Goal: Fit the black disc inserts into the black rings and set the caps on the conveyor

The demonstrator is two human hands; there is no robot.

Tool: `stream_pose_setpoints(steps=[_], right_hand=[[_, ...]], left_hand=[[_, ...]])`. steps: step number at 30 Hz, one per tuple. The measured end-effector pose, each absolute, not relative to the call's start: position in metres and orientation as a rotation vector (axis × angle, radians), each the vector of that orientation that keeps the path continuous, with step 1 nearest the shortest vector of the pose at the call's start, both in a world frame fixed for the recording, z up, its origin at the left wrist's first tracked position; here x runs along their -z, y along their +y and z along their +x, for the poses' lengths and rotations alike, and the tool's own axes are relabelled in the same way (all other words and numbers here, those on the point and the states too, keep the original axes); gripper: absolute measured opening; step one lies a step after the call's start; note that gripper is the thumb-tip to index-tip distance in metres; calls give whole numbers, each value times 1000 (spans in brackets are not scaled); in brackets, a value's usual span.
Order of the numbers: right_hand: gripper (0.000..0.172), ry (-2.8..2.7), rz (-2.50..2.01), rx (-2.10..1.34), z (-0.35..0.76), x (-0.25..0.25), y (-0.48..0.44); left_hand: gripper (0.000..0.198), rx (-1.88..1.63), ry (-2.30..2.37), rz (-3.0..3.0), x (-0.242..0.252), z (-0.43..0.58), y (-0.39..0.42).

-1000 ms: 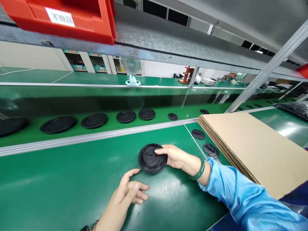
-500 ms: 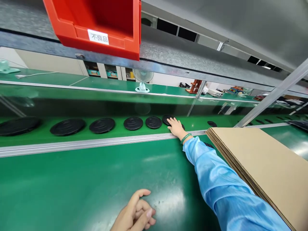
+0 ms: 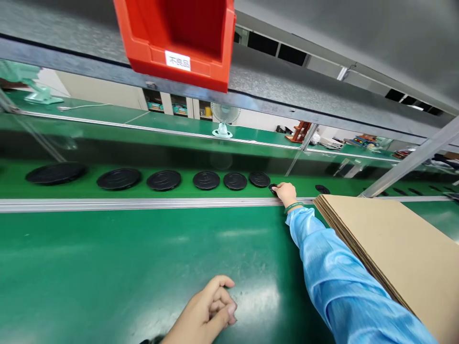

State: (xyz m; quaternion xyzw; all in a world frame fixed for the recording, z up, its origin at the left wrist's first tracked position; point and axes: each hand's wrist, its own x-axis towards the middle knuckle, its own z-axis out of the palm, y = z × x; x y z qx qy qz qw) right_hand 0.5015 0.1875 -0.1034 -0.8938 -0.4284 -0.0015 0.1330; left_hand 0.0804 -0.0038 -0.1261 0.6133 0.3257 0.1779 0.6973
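Over the near bench (image 3: 89,272), the left hand (image 3: 214,310) hangs empty, loosely curled, thumb and forefinger apart. Farther off, the right hand (image 3: 286,193) has shifted to a small disc (image 3: 273,188) on the belt (image 3: 303,186), touching it; grip unclear. The large disc (image 3: 259,179) beside it lies released, seemingly finished with.

We are viewing a brightly lit room: light is glaring white off the green table (image 3: 107,267) at lower centre, while shadow is darkening it beside the blue sleeve (image 3: 337,272). Toward the left edge, black discs (image 3: 55,173) are appearing stretched; distant clutter (image 3: 364,139) is looking soft.
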Motion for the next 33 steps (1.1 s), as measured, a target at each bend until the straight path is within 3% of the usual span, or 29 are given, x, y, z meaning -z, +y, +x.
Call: stream_pose_setpoints(steps=[13,18,22,30,33], right_hand=[[20,-1223,-2649,18,491,77,186],[20,-1474,-2335,6,457,49,147],[7,-1865,-1968,-212,381,66,79],[20,-1988,-1601,-405,281,112,6],[38,-2016,-1502,-465,294,118,8]], left_hand=[[29,-426,763,1287,109,79,-10],[27,-435,726,1330,111,76,-10],[24,-432,678,1367,110,74,-6],[15,-575,705,1369,104,88,-18],[13,-751,830,1361,95,65,-45]])
